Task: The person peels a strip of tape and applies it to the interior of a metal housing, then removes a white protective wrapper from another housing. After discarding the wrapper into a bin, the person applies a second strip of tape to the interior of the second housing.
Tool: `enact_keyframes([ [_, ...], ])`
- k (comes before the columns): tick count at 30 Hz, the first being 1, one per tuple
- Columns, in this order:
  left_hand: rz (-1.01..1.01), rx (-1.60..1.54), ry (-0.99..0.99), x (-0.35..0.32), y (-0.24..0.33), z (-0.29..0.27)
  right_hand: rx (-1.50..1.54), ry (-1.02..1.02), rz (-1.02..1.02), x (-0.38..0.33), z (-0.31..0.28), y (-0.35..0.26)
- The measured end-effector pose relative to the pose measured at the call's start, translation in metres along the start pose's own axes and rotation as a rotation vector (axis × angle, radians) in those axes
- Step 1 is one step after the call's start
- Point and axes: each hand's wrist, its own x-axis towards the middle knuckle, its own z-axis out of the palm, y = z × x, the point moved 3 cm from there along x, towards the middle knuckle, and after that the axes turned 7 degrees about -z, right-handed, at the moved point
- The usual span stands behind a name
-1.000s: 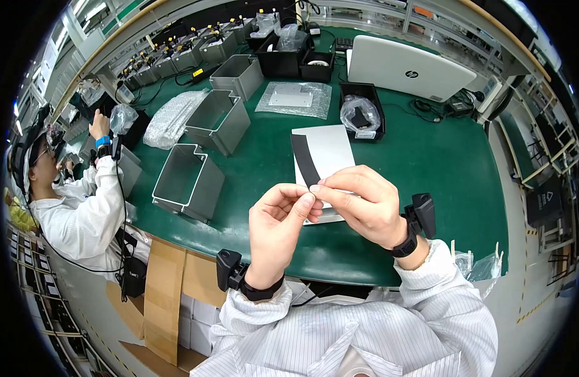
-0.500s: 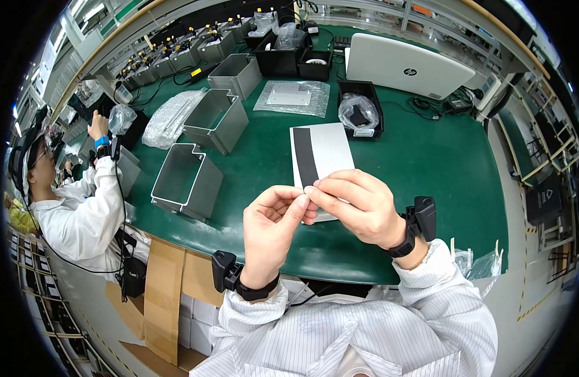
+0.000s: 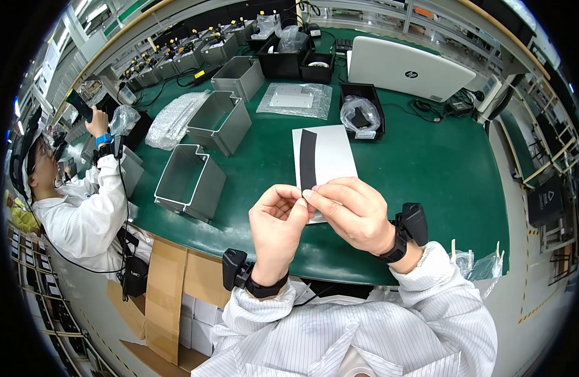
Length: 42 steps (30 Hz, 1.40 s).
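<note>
My left hand (image 3: pixel 278 226) and my right hand (image 3: pixel 351 213) meet above the near edge of the green table (image 3: pixel 428 169). Their fingertips pinch the lower end of a white sheet with one black strip (image 3: pixel 321 154), which lies flat on the table beyond my hands. What exactly sits between the fingertips is too small to tell. Both wrists wear black bands with small black units, and my sleeves are white with fine stripes.
Three open grey metal boxes (image 3: pixel 192 182) stand at the left. Bubble-wrapped parts (image 3: pixel 296 99), black trays (image 3: pixel 362 116) and a closed white laptop (image 3: pixel 409 68) lie at the back. A co-worker in white (image 3: pixel 82 201) works at the left. Cardboard boxes (image 3: pixel 170 295) stand under the table edge.
My hands have stayed together on the sheet's lower end, with only small finger shifts. The co-worker's raised hand has barely moved.
</note>
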Motion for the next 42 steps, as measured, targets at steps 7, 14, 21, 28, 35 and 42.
enact_keyframes([
  [7, -0.023, 0.02, -0.048, 0.0, 0.0, -0.005, 0.119, 0.048, 0.124, -0.001, 0.002, 0.002],
  [14, -0.04, 0.007, -0.108, -0.003, 0.007, -0.003, 0.183, 0.08, 0.242, -0.001, 0.002, 0.005],
  [21, -0.017, -0.004, -0.138, -0.006, 0.011, -0.004, 0.13, 0.073, 0.199, 0.004, -0.002, 0.0],
  [28, -0.013, -0.003, -0.138, -0.006, 0.01, -0.004, 0.068, 0.035, 0.112, 0.005, -0.005, -0.004],
  [35, -0.01, 0.011, -0.125, -0.007, 0.01, -0.004, 0.003, 0.005, 0.044, 0.003, -0.006, -0.006],
  [42, 0.001, 0.005, -0.111, -0.007, 0.008, -0.005, -0.054, -0.025, -0.001, 0.003, -0.006, -0.01],
])
